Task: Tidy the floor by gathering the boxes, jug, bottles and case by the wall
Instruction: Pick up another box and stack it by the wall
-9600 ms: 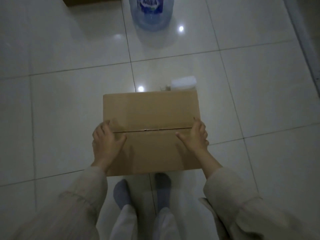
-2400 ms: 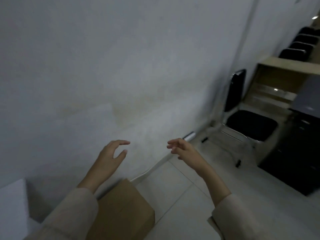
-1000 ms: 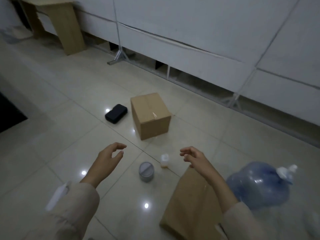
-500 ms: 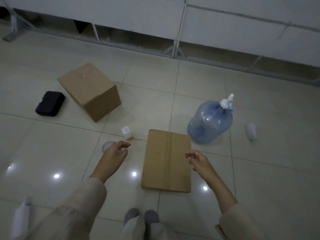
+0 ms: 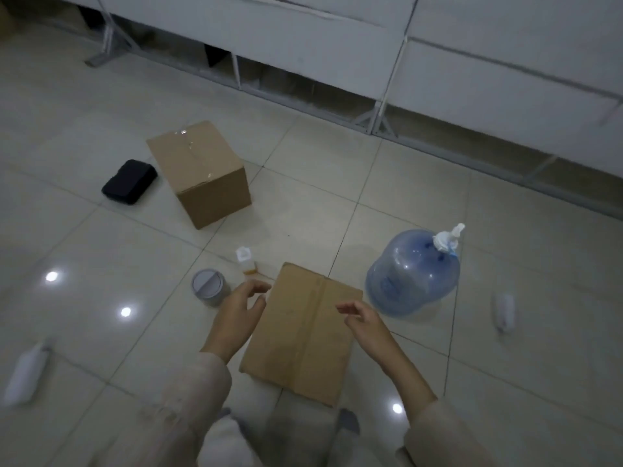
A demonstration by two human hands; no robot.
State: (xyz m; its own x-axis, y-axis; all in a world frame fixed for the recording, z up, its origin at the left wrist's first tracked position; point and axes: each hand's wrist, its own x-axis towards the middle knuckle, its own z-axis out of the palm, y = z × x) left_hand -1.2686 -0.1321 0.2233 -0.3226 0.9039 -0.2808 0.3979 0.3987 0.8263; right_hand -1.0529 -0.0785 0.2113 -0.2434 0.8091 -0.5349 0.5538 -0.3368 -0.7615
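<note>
I see the flat brown cardboard box (image 5: 300, 332) lying lengthwise away from me, between my empty, loosely spread left hand (image 5: 241, 310) and right hand (image 5: 365, 320).

A flat brown cardboard box (image 5: 305, 333) lies on the tiled floor directly below the loosely curled fingers of both hands, its taped seam running lengthwise. Just beyond the left fingertips stand a grey-lidded round container (image 5: 209, 287) and a small white-capped bottle (image 5: 245, 260). Farther off sits a taller taped box (image 5: 202, 173), a black case (image 5: 129, 182) beside it. Right of the right fingers stands a blue water jug (image 5: 414, 273); white bottles lie far right (image 5: 504, 311) and far left (image 5: 25, 374).
</note>
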